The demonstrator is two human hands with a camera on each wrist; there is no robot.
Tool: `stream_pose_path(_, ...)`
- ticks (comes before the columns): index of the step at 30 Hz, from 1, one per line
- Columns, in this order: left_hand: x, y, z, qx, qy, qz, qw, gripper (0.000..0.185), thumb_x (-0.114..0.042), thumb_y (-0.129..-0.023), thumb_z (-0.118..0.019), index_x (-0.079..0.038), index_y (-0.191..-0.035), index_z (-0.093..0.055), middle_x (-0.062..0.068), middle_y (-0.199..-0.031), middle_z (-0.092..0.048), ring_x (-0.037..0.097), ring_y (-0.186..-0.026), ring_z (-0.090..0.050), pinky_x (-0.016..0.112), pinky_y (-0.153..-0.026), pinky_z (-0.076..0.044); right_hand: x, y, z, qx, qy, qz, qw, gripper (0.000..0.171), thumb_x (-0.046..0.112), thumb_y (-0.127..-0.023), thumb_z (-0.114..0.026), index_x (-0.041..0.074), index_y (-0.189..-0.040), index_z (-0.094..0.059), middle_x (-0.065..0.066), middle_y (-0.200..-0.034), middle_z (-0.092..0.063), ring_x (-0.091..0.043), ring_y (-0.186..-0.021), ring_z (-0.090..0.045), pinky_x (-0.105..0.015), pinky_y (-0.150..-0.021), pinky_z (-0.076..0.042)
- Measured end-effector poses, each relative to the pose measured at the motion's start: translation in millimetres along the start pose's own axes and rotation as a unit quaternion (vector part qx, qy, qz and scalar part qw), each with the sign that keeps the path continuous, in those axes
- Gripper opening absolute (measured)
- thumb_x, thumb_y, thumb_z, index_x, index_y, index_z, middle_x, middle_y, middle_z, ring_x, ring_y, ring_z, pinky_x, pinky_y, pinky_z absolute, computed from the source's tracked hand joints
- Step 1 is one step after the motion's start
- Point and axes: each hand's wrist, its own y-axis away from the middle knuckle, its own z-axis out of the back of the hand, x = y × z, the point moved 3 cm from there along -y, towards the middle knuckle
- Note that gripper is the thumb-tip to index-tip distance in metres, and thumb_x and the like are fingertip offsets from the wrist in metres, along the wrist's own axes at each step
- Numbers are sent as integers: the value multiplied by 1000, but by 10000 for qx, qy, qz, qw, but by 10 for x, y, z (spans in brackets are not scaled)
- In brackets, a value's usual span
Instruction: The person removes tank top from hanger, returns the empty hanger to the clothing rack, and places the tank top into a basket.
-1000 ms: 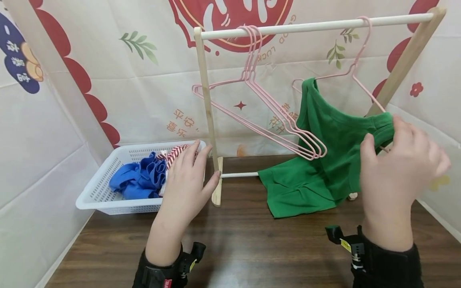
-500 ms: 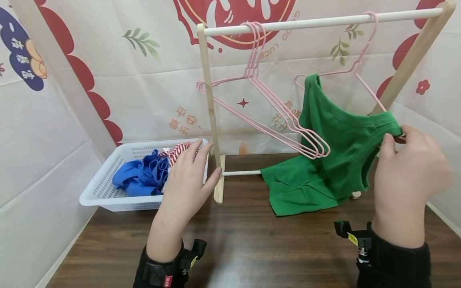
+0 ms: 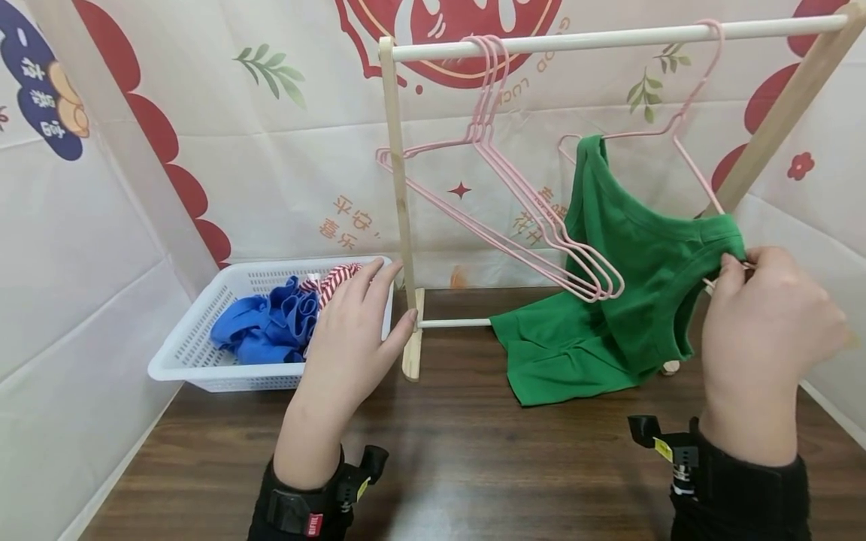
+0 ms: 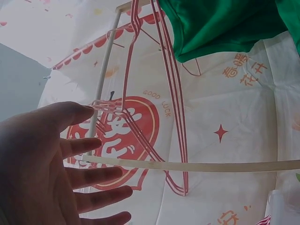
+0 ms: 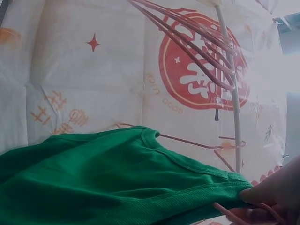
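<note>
A green sleeveless top (image 3: pixel 629 240) hangs on a pink hanger (image 3: pixel 690 154) at the right of the rail, its lower part lying on the table. My right hand (image 3: pixel 771 323) pinches the top's right shoulder edge. In the right wrist view the hanger's pink end (image 5: pixel 229 213) shows beside those fingers; whether they grip it too I cannot tell. My left hand (image 3: pixel 355 330) is spread, its fingers in front of the basket and its thumb by the rack's left post (image 3: pixel 398 165). The left wrist view shows its fingers (image 4: pixel 101 176) apart with nothing between them.
Several bare pink hangers (image 3: pixel 501 180) hang together toward the rail's (image 3: pixel 609 37) left end. A white basket (image 3: pixel 183 353) at the left holds blue cloth (image 3: pixel 264 323) and red-and-white striped cloth (image 3: pixel 334 282). Printed fabric walls surround the wooden table (image 3: pixel 473 451).
My right hand moved right and closed on the green top's shoulder edge, drawing it outward, then eased slightly back left. The left hand stays by the post. The head view shifted slightly.
</note>
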Motion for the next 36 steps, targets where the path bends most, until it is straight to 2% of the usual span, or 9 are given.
stream_pose_path(4,0,-10,6,-31,15,-22,10000,57,-35,-93,-64,-11,-142,-48,15,-144,-46,33,-129,-45,53,-104,-37,-11,1,-20,-102,-4,-8,9999,46,31,-104,-41,-8,-121,-61,-31,-103,-64,-52,-79,-52,-37,-47,-20)
stream_pose_path(11,2,-23,15,-166,96,-43,9998,55,-33,-93,-64,-11,-141,-50,14,-142,-49,32,-129,-46,51,-104,-38,-28,-6,-65,-865,-528,458,9938,50,36,-104,-42,-6,-114,-68,-25,-102,-69,-46,-83,-57,-32,-54,-18)
stream_pose_path(17,-1,-21,42,-573,193,-174,9980,47,-28,-93,-63,-10,-136,-55,11,-135,-55,29,-124,-51,47,-101,-42,-28,-24,-126,-1175,-952,850,9848,47,34,-103,-48,-7,-110,-69,-24,-98,-70,-46,-85,-62,-40,-58,-27)
stream_pose_path(24,14,-7,47,-957,340,-234,9946,41,-29,-94,-59,-11,-130,-60,7,-129,-60,26,-118,-56,46,-96,-46,-30,-32,-184,-1197,-1212,813,9820,47,35,-102,-50,-7,-109,-70,-23,-97,-70,-43,-85,-62,-26,-62,-17)
stream_pose_path(35,19,-7,52,-1200,272,-329,9919,32,-24,-95,-59,-7,-122,-65,9,-122,-65,24,-112,-60,42,-92,-50,-23,-22,-228,-1452,-1817,915,9683,48,37,-99,-55,-8,-104,-71,-24,-93,-70,-41,-80,-64,-23,-69,-24)
stream_pose_path(36,21,-7,51,-1209,277,-329,9917,32,-24,-95,-59,-7,-121,-65,9,-122,-65,24,-111,-60,42,-92,-50,-28,-24,-234,-1463,-1876,864,9674,48,38,-98,-56,-7,-104,-71,-23,-93,-71,-28,-78,-66,-21,-69,-25)
